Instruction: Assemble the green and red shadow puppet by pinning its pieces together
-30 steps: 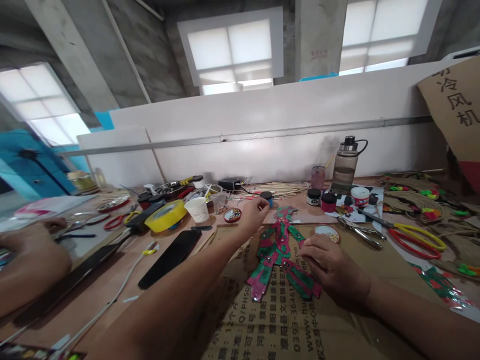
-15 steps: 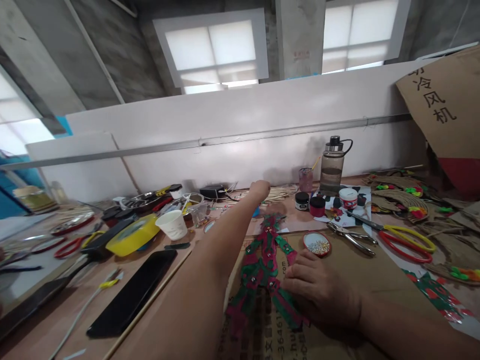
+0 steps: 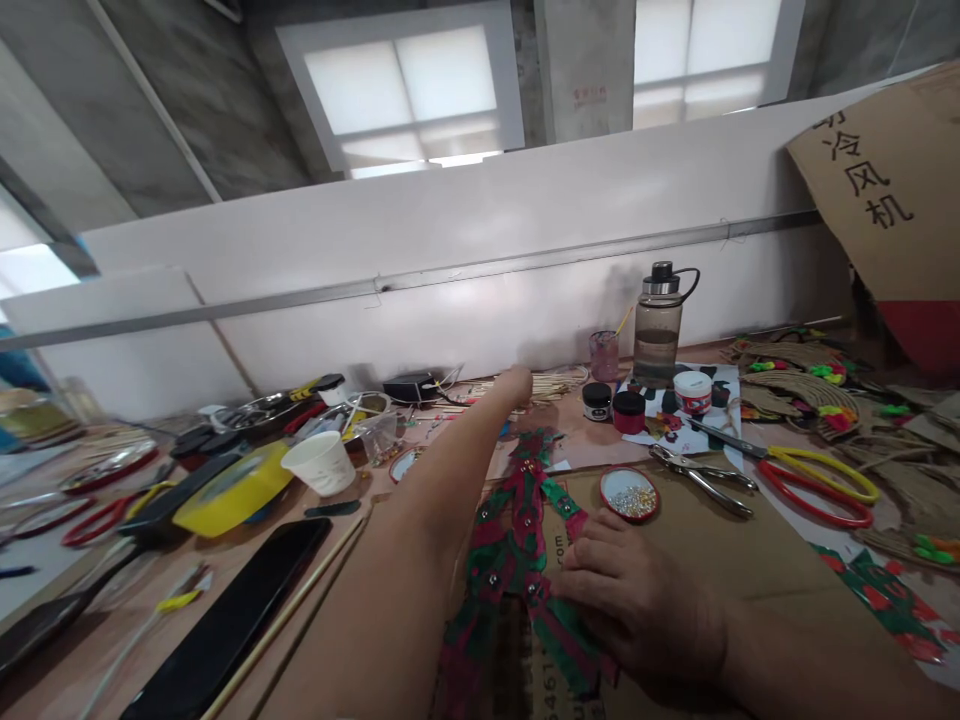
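A jointed flat figure (image 3: 527, 520), painted green and magenta with small metal fasteners at its joints, lies on cardboard (image 3: 705, 570) in front of me. My right hand (image 3: 637, 585) rests at its right side, fingers curled together over its arm and leg; the fingertips are partly hidden. My left hand (image 3: 516, 386) is stretched far forward past the figure's head, beside a pile of thin wooden sticks (image 3: 559, 386). Its fingers are hidden behind the hand, so any hold is out of sight. A small dish (image 3: 630, 495) of silver and gold fasteners sits just beyond my right hand.
On the right are a hole punch (image 3: 705, 480), scissors (image 3: 817, 485), paint jars (image 3: 628, 411) and a water bottle (image 3: 657, 325). To the left lie a phone (image 3: 232, 620), a long stick (image 3: 289, 605), yellow tape (image 3: 236, 490) and a paper cup (image 3: 320, 463).
The view has shifted slightly, so most things sit a little further left and the near ones lower. My left hand stays stretched forward, and my right hand stays on the figure.
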Tool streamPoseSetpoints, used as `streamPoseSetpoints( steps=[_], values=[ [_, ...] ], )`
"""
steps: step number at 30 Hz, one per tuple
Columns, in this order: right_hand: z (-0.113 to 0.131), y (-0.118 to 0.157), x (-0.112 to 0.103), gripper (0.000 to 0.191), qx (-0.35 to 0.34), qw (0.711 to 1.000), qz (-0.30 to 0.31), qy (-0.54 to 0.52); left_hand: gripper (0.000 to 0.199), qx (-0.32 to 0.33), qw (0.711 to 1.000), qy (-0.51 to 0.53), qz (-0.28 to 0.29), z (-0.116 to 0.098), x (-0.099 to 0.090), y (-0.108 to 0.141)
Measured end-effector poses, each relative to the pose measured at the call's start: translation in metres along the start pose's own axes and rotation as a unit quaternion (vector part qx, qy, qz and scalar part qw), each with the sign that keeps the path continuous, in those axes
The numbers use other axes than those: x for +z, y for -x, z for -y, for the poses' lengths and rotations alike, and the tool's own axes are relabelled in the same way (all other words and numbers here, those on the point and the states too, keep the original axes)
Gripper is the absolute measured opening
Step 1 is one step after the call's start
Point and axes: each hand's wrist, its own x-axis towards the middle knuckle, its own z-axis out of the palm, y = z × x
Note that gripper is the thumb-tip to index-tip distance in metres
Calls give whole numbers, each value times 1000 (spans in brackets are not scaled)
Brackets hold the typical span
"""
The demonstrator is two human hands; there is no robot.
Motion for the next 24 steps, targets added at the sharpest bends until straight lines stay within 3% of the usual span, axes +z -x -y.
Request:
streamPoseSetpoints(
  steps=[4,12,18,24],
  values=[
    [-2,-1,0,23,2,1000,8,0,30,-3,1000,-10,5,0,-4,5],
    [-3,2,-1,21,29,999,46,2,28,-16,999,-4,-52,18,-23,27],
    [-4,3,-1,18,45,997,60,-22,30,-49,995,-17,-83,50,-30,37],
    [-4,2,-1,17,54,996,70,-33,30,-50,997,-31,-59,87,-19,44]
  ],
)
